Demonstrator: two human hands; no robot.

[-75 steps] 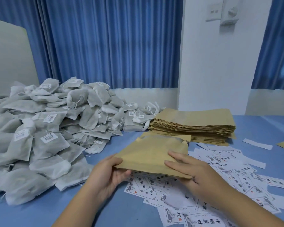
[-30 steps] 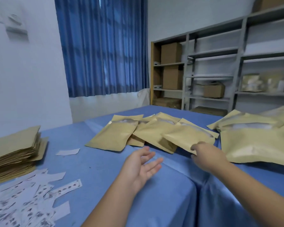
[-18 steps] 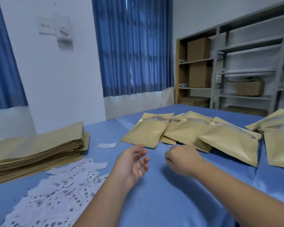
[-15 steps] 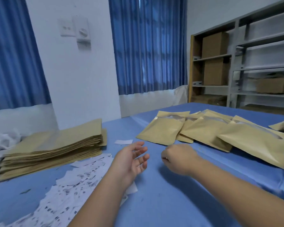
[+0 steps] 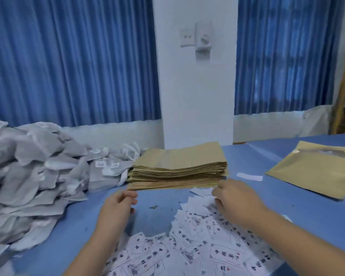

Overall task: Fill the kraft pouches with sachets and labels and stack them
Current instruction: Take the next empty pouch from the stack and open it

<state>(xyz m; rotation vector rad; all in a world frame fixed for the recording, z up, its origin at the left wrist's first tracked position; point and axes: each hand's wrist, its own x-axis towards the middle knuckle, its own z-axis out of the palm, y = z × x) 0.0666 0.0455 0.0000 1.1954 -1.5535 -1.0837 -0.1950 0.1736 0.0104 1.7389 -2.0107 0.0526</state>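
The fingers (image 5: 132, 196) of the left hand (image 5: 116, 211) are loosely curled with the thumb close to them. They hold nothing that shows and sit just short of the front left corner of the stack of flat pouches (image 5: 179, 166). The right hand (image 5: 236, 200) has its back to the camera at the stack's front right corner. Its fingers (image 5: 217, 193) are curled under, and I cannot tell whether they pinch anything.

The blue table (image 5: 287, 206) runs back to the wall. The heap of grey sachets (image 5: 38, 176) takes up its whole left side and reaches the left edge of the stack. The stack's front edge faces the hands. A bare patch of table lies between the two hands, and a wider one lies to the right of the stack. Filled pouches (image 5: 311, 172) lie beyond that, well apart from both hands. Loose printed labels (image 5: 207, 246) spread under the right wrist and towards the near edge. A blank white strip (image 5: 249, 176) lies just beyond the right hand
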